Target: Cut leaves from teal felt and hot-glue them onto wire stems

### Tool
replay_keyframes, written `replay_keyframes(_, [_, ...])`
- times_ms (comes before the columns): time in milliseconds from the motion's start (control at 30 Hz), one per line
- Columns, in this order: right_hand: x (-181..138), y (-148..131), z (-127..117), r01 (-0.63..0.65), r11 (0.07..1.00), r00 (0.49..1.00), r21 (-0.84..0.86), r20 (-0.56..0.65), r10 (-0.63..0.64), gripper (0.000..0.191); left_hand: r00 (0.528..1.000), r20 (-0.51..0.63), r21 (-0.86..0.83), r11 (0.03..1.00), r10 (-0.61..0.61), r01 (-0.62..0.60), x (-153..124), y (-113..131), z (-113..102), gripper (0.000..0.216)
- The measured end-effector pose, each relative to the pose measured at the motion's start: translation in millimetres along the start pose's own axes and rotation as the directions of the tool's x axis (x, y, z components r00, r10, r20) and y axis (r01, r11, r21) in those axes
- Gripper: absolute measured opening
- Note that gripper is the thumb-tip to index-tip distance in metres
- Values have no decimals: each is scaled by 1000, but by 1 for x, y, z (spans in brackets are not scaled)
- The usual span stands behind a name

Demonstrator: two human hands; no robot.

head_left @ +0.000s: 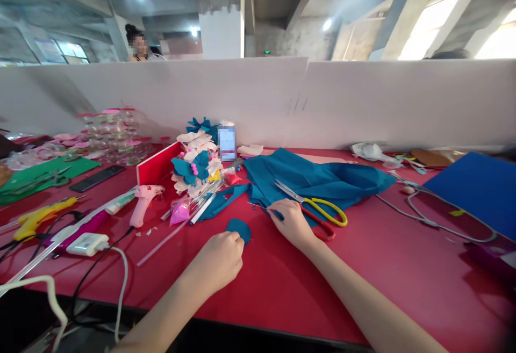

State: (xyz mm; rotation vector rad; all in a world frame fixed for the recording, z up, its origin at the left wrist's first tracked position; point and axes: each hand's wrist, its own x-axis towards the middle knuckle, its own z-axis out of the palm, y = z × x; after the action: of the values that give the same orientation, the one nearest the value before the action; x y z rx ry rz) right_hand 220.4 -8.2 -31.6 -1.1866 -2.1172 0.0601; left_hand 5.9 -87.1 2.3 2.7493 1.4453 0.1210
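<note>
My left hand [223,256] is closed at the fingertips on the edge of a small rounded piece of teal fabric [239,228], just above the red table. To its right, my right hand [293,225] is pinched around a small dark teal fabric piece [277,214]. A thin wire-like line [257,205] extends left from those fingers; whether they grip it is unclear. Scissors [322,209] with one yellow and one red handle lie beside my right hand, blades on a large teal cloth [314,173]. A narrow teal scrap [226,200] rests further left.
Teal and white fabric flowers [195,165] and a lit phone [227,143] stand at the back. Left are a pink glue gun [145,202], yellow glue gun [44,217], power strip [76,235] and cables. A blue board [478,192] lies right; a white partition [363,100] runs behind.
</note>
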Motion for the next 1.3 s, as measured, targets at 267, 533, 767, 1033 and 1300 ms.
replay_keyframes(267, [1,-1,-5,28,999,999,-20,-15,-28,18,998,11,-51,997,-61,61,0,-2,-6,20])
replay_keyframes(533, [0,2,-3,53,999,999,12,0,-53,18,989,-85,-231,968,-119,97,-10,-8,3,17])
replay_keyframes(767, [0,-3,-6,51,998,999,35,17,-52,18,993,-88,-207,976,-79,59,-12,-10,5,22])
replay_keyframes(1033, [0,-3,-6,49,998,999,37,18,-50,19,998,-47,-147,988,-43,35,-9,-9,1,13])
replay_keyframes(1300, [-1,2,-6,151,976,988,158,17,-156,19,995,-39,-276,958,-87,73,1,-22,-2,14])
